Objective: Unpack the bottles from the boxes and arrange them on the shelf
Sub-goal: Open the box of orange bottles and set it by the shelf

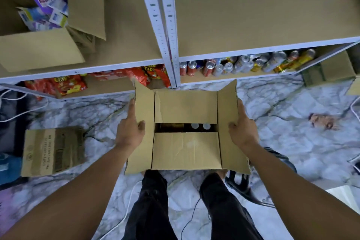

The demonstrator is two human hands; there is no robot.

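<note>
While I look down from the head camera, both my hands are clamped on one cardboard box (186, 150), which I hold up in front of my legs, near the shelf (253, 15). My left hand (130, 128) grips the left side flap, thumb on top of the cardboard and fingers stretched along the outer edge. My right hand (241, 128) does the same on the right flap.

The two inner flaps lie almost flat, with a dark slot left between them. Through that slot I see the bottles (200, 126) inside the box: two pale round caps side by side, with darker shapes to their left that I cannot make out.

On the shelf's lower right board stand drink cans (243, 63), and red snack bags (152, 74) fill the lower left one. An open carton (39, 48) with purple packets sits on the upper left board. Another carton (52, 150) lies on the marble-patterned floor (292, 142) to my left.
</note>
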